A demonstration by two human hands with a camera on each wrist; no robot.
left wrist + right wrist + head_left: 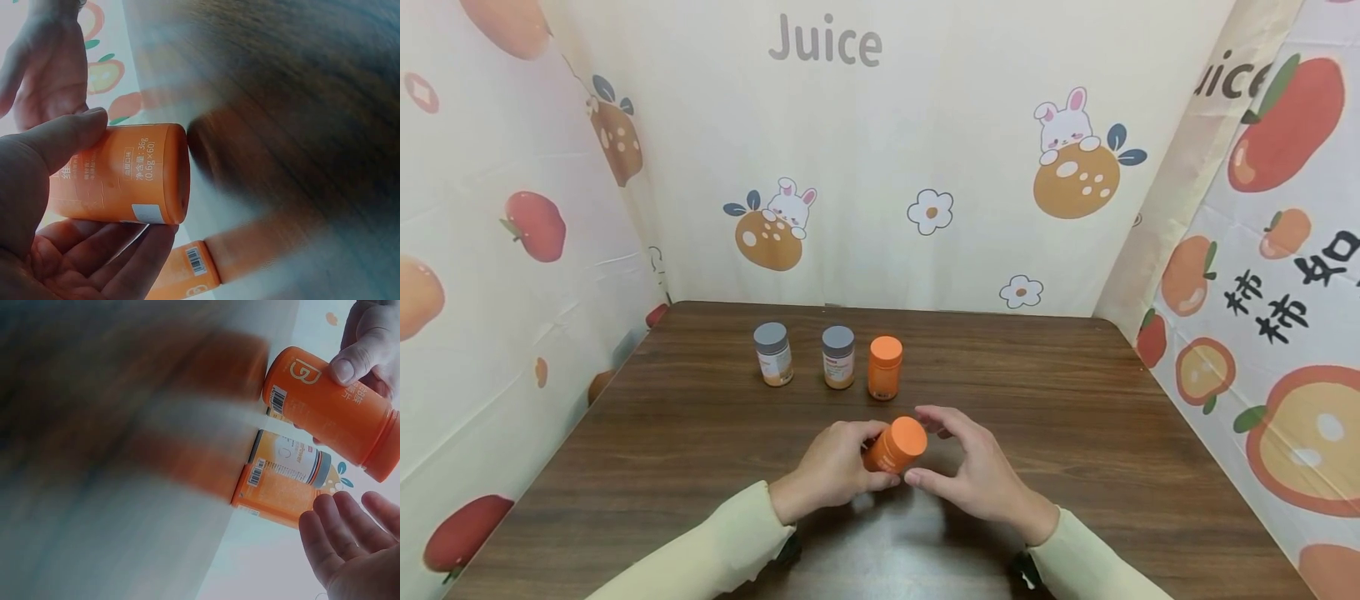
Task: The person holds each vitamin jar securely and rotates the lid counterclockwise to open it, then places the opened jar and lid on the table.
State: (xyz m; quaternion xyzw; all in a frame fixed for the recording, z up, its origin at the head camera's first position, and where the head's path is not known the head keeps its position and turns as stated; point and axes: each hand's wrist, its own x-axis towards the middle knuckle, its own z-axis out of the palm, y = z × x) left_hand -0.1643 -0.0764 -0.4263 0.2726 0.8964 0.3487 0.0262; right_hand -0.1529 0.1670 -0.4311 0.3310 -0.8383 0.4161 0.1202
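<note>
My left hand (835, 467) grips an orange bottle (897, 445) around its body, thumb on one side and fingers on the other. The bottle leans to the right with its orange lid up, and its printed label shows in the left wrist view. Just right of it, my right hand (973, 467) is spread with fingers and thumb apart, holding nothing. Behind the hands a second orange bottle (885, 368) stands upright on the table. To its left are two clear jars with grey lids, the nearer one (838, 358) and the farther one (773, 355).
The brown wooden table (1037, 375) has rounded back corners. A printed curtain (880, 142) hangs along its back edge, and fruit-patterned cloths hang at the left and right sides.
</note>
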